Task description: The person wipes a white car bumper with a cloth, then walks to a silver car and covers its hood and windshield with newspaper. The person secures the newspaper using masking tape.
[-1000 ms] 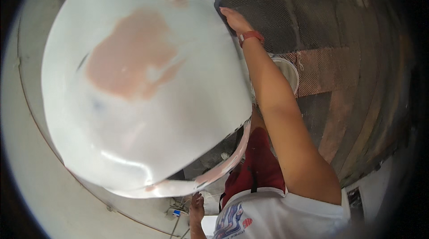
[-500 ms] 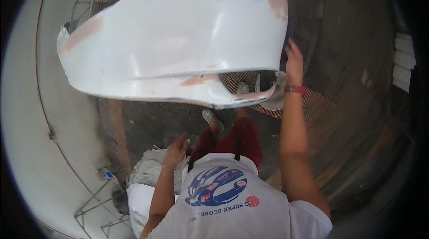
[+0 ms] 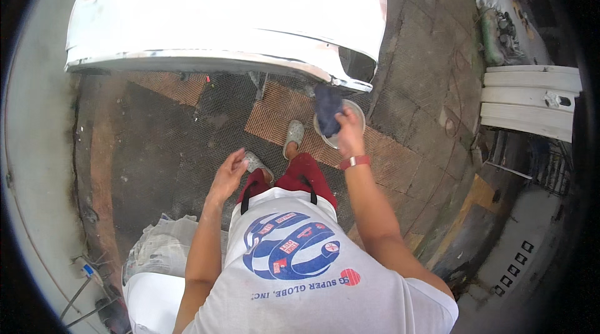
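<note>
My right hand (image 3: 350, 131) grips a dark blue cloth (image 3: 327, 109), which hangs from the fingers over a round pale bucket (image 3: 330, 142). Just beyond it is the near right corner of a large white vehicle body panel, probably a bumper (image 3: 206, 15), with pinkish patches and a dark, chipped lower edge. The cloth comes close to that corner; whether they touch I cannot tell. Nearer to me on the left, my left hand (image 3: 229, 174) hovers over the floor, fingers loosely extended, holding nothing.
Patterned mats (image 3: 275, 112) cover part of the dark floor (image 3: 144, 146). A crumpled pale plastic covering (image 3: 165, 243) and a white object (image 3: 156, 303) lie at my lower left. White ribbed panels (image 3: 528, 103) stand at right, below a filled sack (image 3: 509, 28). A pale wall (image 3: 37, 165) borders the left.
My right hand has come down from beside the panel's right edge to the bucket, and the blue cloth now shows in it. The view has shifted, placing the panel higher in the picture.
</note>
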Demonstrator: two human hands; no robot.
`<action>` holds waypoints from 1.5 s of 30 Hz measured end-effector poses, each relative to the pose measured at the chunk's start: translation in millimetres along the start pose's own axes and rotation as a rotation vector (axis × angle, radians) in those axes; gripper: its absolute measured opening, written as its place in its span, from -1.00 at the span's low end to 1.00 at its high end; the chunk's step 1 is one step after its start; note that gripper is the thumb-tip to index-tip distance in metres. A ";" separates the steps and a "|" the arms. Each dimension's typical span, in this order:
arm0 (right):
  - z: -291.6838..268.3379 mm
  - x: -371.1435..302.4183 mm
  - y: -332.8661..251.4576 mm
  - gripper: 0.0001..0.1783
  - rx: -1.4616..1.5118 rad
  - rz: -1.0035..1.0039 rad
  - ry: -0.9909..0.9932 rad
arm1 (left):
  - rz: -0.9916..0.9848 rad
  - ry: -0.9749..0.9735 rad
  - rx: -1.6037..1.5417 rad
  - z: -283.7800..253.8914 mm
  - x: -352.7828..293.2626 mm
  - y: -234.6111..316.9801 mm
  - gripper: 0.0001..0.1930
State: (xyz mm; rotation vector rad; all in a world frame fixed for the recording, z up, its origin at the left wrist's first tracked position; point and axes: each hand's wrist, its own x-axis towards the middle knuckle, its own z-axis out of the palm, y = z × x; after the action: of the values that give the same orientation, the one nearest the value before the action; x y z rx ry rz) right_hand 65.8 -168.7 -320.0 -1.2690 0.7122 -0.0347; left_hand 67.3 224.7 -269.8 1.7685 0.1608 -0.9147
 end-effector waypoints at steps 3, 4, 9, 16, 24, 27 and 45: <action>113.6 -88.4 -36.8 -0.22 -0.008 0.176 -0.065 | 0.162 0.004 -0.445 20.5 -8.2 41.6 -0.38; 130.9 -113.1 -48.5 -0.11 -0.029 0.269 -0.324 | 0.133 -0.052 -0.610 23.4 -8.9 44.2 -0.38; 124.5 -146.7 -92.4 -0.21 -1.007 -0.453 -0.496 | 0.016 -0.012 -1.174 16.1 16.9 28.1 -0.50; -43.3 -148.8 -63.1 -0.34 -1.131 -0.128 -0.240 | 0.494 0.199 -1.389 -42.9 77.7 112.1 -0.47; -265.1 -179.4 40.7 -0.40 -1.116 0.186 -0.099 | 0.254 0.552 -1.099 99.7 166.7 179.9 -0.21; -308.8 -177.1 53.8 -0.41 -1.150 0.330 -0.135 | 0.132 0.419 -1.033 183.4 166.2 180.9 -0.23; -294.4 -47.5 -38.2 -0.45 -0.997 0.000 -0.111 | 0.589 0.823 0.249 166.6 127.8 216.7 -0.28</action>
State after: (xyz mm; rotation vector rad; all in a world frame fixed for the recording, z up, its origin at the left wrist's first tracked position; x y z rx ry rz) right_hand -106.6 -414.1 -298.3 -2.1963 0.6419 0.4373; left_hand 184.9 -46.3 -208.6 2.1642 0.0404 0.2531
